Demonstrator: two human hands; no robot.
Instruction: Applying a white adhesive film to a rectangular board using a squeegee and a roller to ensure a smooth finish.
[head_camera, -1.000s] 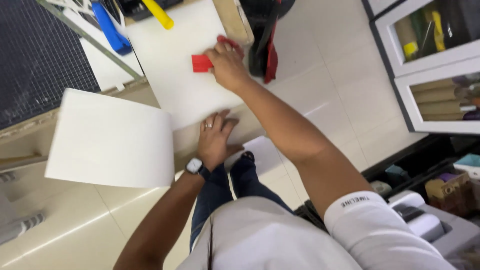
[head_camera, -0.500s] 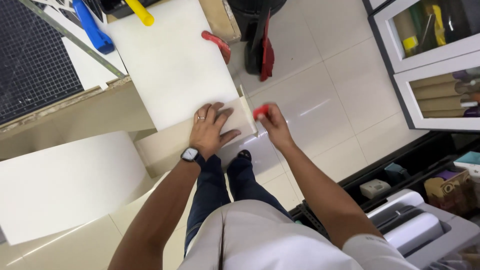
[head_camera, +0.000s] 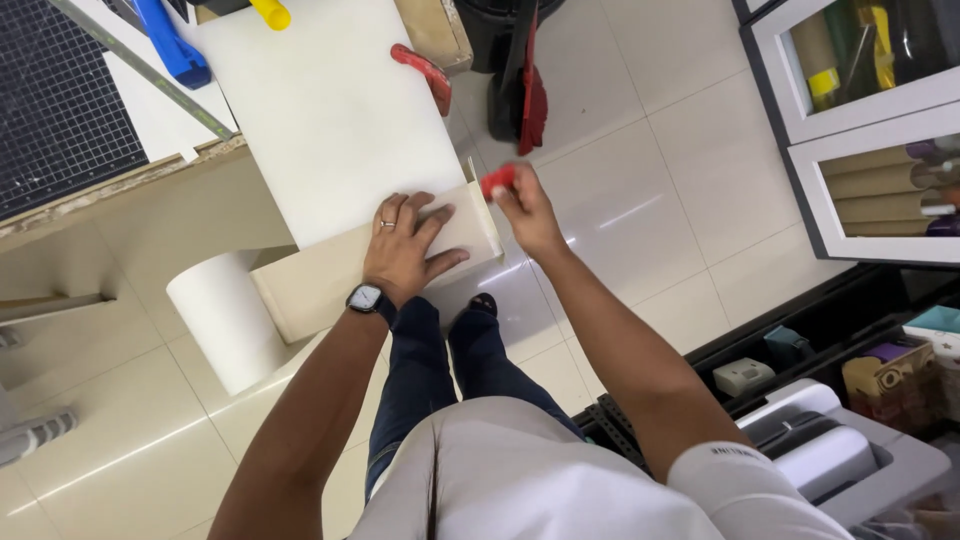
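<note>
Tiled floor below; right hand (head_camera: 525, 205) pinches red tool (head_camera: 497, 181), pointing up-left.

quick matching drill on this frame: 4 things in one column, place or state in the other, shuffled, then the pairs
Things:
1. left hand
2. right hand
3. yellow tool
4. blue tool

Places or states:
A. at the top edge of the white sheet
B. pressed flat on the beige board, watch on its wrist
C. beside the metal ruler, left of the white sheet
D. pinching a small red piece at the board's right end

Pairs: 1-B, 2-D, 3-A, 4-C
</note>
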